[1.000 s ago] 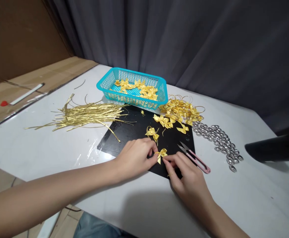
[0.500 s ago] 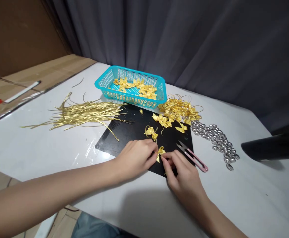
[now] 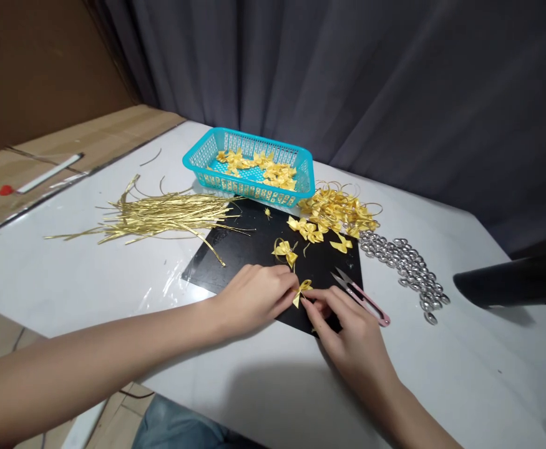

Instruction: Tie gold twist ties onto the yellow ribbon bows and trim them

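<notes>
Honestly, that little yellow bow point(image 3: 303, 292) sits right between the hands, over the black mat point(image 3: 235, 249). Left hand's point(image 3: 259, 292) fingertips are pinched at its left edge; right hand point(image 3: 347, 321) has thumb and index nipped together on the other side. Looks feather-light, soft, probably slippery, so I'd grab the knot, not the crushable loops. Snips point(image 3: 359, 292) lie just past the right hand.

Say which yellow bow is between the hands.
The frontmost bow, over the black mat, held between the left hand and right hand. The other bows in clear view lie farther back, untouched.
</notes>
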The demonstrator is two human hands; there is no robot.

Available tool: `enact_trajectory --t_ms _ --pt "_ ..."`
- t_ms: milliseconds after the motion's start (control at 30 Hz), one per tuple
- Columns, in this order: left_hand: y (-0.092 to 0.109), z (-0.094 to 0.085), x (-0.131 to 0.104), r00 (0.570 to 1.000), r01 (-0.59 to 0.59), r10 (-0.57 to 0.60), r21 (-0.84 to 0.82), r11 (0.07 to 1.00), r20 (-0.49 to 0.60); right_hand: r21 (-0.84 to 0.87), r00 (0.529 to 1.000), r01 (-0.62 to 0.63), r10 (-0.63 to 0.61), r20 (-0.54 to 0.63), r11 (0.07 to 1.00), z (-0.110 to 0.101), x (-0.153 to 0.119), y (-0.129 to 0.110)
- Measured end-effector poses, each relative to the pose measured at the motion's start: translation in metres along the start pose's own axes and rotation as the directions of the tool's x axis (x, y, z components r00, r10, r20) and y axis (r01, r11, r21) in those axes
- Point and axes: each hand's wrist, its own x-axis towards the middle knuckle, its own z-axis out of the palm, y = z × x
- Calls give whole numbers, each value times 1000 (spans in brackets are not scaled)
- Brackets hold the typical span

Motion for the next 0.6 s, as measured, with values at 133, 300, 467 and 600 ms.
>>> enact_trajectory --t_ms 133,300,467,600 --pt "0 -2 0 1000 -10 10 -46 999 5 75 997 -71 68 31 995 -7 -1 -1" --pt "-2 -1 1 999 -25 26 -72 997 19 129 991 -127 122 51 983 -7 -2 -3" --pt "-4 2 1 999 -44 45 -48 998 20 124 989 -146 141 42 982 -4 -3 -3" --pt "-5 4 1 998 -69 69 -21 997 13 135 990 -144 141 30 980 -3 -2 -3"
